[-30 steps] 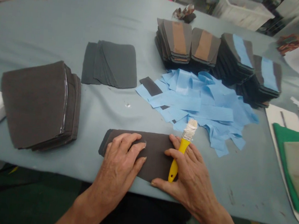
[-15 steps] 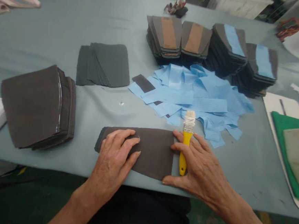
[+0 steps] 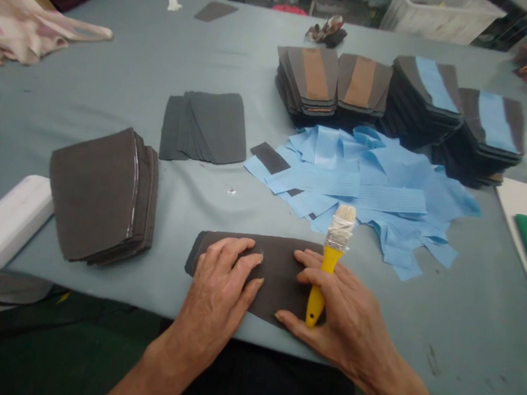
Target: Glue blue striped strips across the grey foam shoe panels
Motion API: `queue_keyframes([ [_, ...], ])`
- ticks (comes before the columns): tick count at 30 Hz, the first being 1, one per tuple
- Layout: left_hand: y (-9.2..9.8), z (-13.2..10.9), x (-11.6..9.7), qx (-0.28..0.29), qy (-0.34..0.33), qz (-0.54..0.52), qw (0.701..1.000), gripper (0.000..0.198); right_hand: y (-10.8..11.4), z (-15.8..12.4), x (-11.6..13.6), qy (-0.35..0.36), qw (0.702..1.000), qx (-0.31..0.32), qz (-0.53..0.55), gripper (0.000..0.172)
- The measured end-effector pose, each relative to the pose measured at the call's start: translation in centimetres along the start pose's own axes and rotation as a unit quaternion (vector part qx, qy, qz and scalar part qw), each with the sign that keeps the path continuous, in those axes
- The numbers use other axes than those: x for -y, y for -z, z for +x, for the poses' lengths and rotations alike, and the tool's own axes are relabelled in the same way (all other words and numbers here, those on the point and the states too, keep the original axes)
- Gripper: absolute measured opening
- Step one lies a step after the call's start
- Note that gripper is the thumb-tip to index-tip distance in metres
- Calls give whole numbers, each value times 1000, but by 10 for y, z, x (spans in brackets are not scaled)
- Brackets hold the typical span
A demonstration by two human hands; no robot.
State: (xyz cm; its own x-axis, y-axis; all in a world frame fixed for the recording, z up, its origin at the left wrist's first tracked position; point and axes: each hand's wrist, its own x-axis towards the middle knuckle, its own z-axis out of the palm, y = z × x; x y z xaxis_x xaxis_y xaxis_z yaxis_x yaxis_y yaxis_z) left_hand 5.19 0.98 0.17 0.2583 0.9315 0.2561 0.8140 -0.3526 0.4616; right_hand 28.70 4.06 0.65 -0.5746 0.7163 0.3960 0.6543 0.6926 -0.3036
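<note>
A dark brown flat piece [image 3: 279, 284], with a darker layer showing at its left end, lies at the table's near edge. My left hand [image 3: 223, 279] rests on its left half, fingers stretched and touching it. Over its right end lies my right hand [image 3: 345, 313], fingers spread, with a yellow-handled paintbrush [image 3: 323, 275] held in it by the index finger and the base of the thumb. The brush's pale bristles point away from me, towards a heap of light blue strips [image 3: 370, 175].
To the left stand a stack of brown pieces [image 3: 101, 200] and a white block [image 3: 12, 223]. Fanned dark grey pieces [image 3: 218, 127] lie behind. At the back right are stacks with brown strips [image 3: 316, 74] and blue strips [image 3: 437, 83]. A white board [image 3: 519, 196] lies far right.
My right hand has slid left from the piece's right edge onto its surface. The paintbrush has tilted, its bristles leaning right. My left hand stays on the piece; the whole view has shifted.
</note>
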Motion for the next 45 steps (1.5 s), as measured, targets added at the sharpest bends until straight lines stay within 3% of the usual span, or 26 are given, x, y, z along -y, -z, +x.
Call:
queue_keyframes([
  [7, 7, 3, -10, 18, -3, 72, 997, 30, 8, 2, -5, 21, 1000, 17, -2, 39],
  [13, -1, 13, -18, 49, -100, 118, 987, 43, 5, 4, -12, 53, 998, -10, -14, 11],
  [16, -5, 17, -20, 84, -142, 109, 980, 51, 3, 2, -13, 67, 997, -22, -31, 8],
  [24, -2, 21, -11, 153, -136, 98, 974, 66, 3, 2, -11, 77, 996, -26, -48, 15],
  [32, 5, 11, 5, 140, -95, 76, 983, 74, 3, 0, -12, 71, 995, -10, -66, 16],
  [39, 19, -3, 30, 128, -46, 107, 985, 66, 0, -7, -16, 56, 997, 13, -57, 15],
  [45, 20, -12, 38, 73, -44, 158, 984, 60, 3, 0, -12, 68, 996, -2, -59, 13],
])
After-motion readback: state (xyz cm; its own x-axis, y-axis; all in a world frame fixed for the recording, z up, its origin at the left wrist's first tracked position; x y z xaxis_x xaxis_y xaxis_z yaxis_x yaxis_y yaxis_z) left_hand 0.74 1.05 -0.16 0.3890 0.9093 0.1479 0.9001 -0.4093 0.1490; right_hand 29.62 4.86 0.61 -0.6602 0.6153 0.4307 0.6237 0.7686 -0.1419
